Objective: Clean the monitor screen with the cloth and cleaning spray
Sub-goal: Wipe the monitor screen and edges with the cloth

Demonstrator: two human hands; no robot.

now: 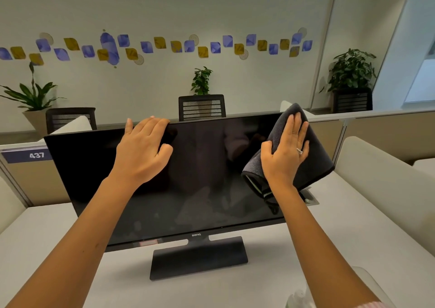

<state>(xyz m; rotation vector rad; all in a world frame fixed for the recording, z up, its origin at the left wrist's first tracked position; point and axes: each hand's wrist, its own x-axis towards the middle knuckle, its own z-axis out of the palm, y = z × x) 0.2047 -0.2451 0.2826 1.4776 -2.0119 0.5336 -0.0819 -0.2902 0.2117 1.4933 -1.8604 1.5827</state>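
Note:
A black monitor (200,178) stands on its flat base (199,258) on the white desk, its dark screen tilted back toward me. My left hand (141,152) grips the monitor's top edge left of centre, fingers curled over the rim. My right hand (286,154) presses a folded dark grey cloth (315,164) flat against the screen's upper right corner. The cloth overhangs the monitor's right edge. A pale, blurred shape (299,299) at the bottom right edge may be the spray bottle; I cannot tell for sure.
The white desk (353,225) runs around the monitor base. Low cream partitions (376,161) stand to the right and left, one with a "437" label (35,155). Black mesh chairs (202,107) and potted plants (352,72) sit behind the monitor by the wall.

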